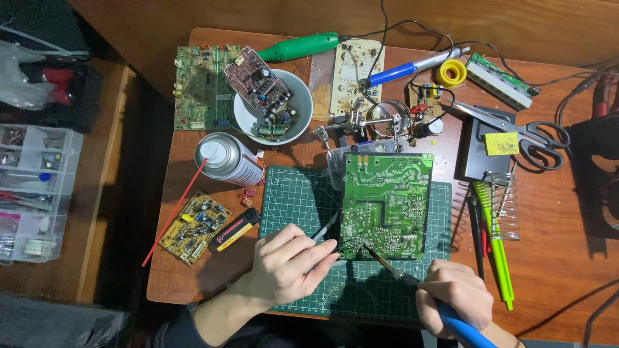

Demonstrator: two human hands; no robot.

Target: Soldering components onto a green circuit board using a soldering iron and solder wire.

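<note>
Head view, looking down on a wooden bench [548, 258]. A green circuit board [385, 205] lies solder-side up on a green cutting mat [296, 193]; places below are given from this board. At its lower left corner, the left hand [284, 265] has its fingers [316, 248] closed narrowly around grey tweezers [325, 227], whose tips touch the board's edge. Below and to the right, the right hand [454, 295] is wrapped around a blue-handled soldering iron [412, 283], its tip resting on the board's lower edge. Above left stand a white bowl [300, 106] of parts and a spray can [229, 159]. To the right lie scissors [516, 129].
</note>
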